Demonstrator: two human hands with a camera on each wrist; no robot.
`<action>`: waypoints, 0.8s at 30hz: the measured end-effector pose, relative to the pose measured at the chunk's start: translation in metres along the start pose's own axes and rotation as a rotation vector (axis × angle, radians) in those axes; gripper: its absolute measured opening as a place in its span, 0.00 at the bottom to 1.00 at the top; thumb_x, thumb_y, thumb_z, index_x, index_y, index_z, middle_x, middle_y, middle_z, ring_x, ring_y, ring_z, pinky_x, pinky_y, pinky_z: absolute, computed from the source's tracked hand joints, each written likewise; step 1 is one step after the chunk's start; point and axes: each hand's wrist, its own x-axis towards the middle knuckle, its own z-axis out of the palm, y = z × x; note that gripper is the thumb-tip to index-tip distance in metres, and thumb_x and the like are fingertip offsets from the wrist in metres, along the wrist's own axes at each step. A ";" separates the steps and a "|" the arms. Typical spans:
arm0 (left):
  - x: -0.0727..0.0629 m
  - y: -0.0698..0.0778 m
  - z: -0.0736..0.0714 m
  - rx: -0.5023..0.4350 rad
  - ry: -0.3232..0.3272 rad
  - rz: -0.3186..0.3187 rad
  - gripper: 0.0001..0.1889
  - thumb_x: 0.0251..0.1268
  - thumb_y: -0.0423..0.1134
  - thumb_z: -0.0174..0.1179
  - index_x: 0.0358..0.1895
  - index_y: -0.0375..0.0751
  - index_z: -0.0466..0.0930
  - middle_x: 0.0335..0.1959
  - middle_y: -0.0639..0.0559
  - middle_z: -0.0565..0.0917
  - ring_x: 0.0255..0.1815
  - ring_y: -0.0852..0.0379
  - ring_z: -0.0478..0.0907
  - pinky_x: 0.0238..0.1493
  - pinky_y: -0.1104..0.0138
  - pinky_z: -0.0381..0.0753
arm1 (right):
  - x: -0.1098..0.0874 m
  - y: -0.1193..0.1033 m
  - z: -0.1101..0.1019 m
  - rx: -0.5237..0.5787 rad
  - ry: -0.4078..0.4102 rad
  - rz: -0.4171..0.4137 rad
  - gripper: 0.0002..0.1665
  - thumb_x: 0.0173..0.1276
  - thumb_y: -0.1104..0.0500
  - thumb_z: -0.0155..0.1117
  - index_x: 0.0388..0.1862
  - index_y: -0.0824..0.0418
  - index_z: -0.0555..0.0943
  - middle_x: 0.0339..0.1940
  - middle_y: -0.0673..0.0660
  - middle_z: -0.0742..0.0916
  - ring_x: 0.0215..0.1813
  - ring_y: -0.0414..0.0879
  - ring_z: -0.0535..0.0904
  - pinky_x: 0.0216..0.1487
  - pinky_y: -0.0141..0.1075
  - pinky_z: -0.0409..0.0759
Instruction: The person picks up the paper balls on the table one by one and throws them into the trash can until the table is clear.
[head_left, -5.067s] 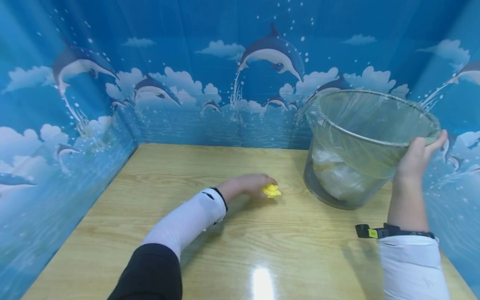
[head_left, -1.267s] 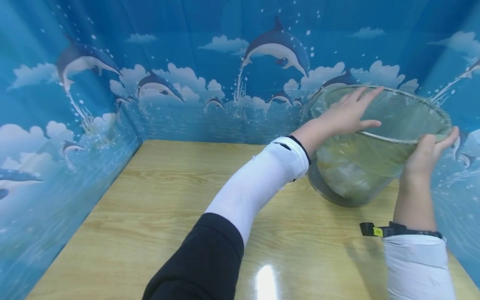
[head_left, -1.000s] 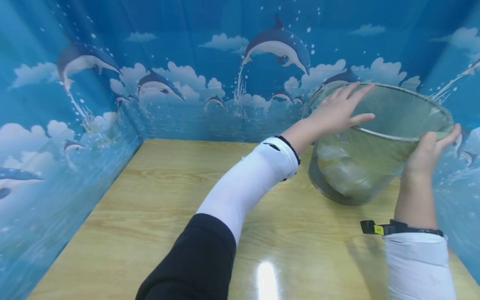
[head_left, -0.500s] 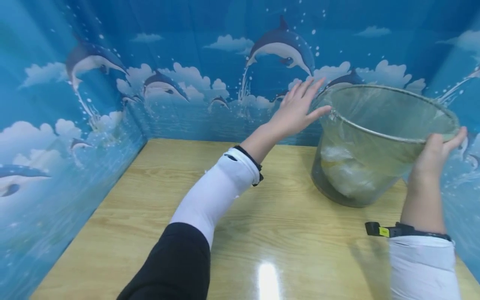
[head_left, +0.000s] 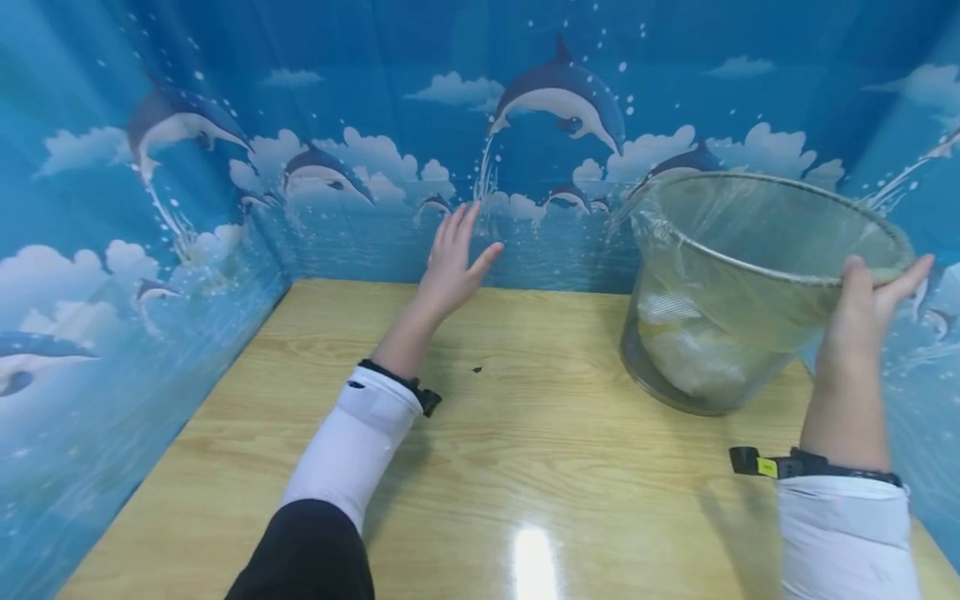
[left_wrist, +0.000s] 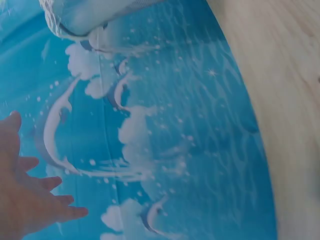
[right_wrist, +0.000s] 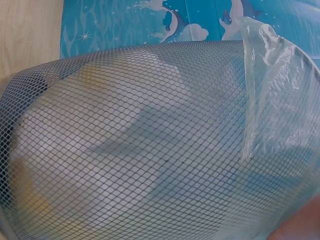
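My right hand (head_left: 855, 333) grips the near right rim of a wire mesh wastebasket (head_left: 738, 265), thumb over the top edge. A thin translucent plastic bag (head_left: 757, 308) lines the basket and folds down over its outside. Through the mesh wall (right_wrist: 150, 125), whitish crumpled contents with yellow patches show in the right wrist view. My left hand (head_left: 448, 271) is raised above the far part of the table, fingers straight and spread, holding nothing. It is well to the left of the basket. In the left wrist view, that hand's fingers (left_wrist: 47, 182) reach in from the left edge.
The wood-grain table (head_left: 600, 467) carries the basket at its far right. A small dark bit (head_left: 477, 369) lies near the table's middle. Blue curtains (head_left: 360, 242) printed with dolphins stand along the back and both sides.
Five seconds ago my left hand held a crumpled yellow piece on the table. It was then over the basket's opening with fingers spread, and has since swung left, bare. My right hand keeps its grip.
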 end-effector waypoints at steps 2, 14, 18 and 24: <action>-0.003 -0.008 -0.001 -0.016 0.010 -0.022 0.38 0.74 0.60 0.45 0.79 0.56 0.38 0.80 0.49 0.40 0.80 0.45 0.31 0.74 0.38 0.42 | -0.002 0.001 -0.001 0.000 0.008 -0.050 0.50 0.74 0.39 0.46 0.74 0.33 0.21 0.75 0.33 0.30 0.75 0.31 0.23 0.73 0.34 0.19; -0.011 -0.025 -0.001 -0.001 0.016 -0.052 0.39 0.74 0.60 0.44 0.79 0.55 0.37 0.80 0.47 0.39 0.80 0.43 0.31 0.74 0.38 0.41 | -0.007 0.003 -0.007 -0.012 0.087 -0.139 0.60 0.68 0.38 0.57 0.77 0.41 0.22 0.76 0.39 0.28 0.74 0.34 0.17 0.68 0.37 0.12; -0.013 -0.028 0.000 0.028 0.006 -0.065 0.40 0.73 0.61 0.44 0.79 0.56 0.36 0.80 0.46 0.39 0.80 0.42 0.31 0.74 0.39 0.41 | -0.007 0.005 -0.006 -0.141 0.118 -0.280 0.63 0.65 0.33 0.58 0.78 0.50 0.26 0.78 0.48 0.28 0.76 0.39 0.17 0.65 0.35 0.08; -0.016 -0.034 0.003 0.067 -0.020 -0.098 0.42 0.72 0.63 0.45 0.79 0.55 0.35 0.80 0.45 0.37 0.80 0.41 0.31 0.76 0.41 0.39 | -0.018 -0.005 0.005 -0.489 0.160 -0.607 0.75 0.54 0.18 0.52 0.77 0.68 0.33 0.79 0.63 0.35 0.78 0.59 0.21 0.65 0.39 0.07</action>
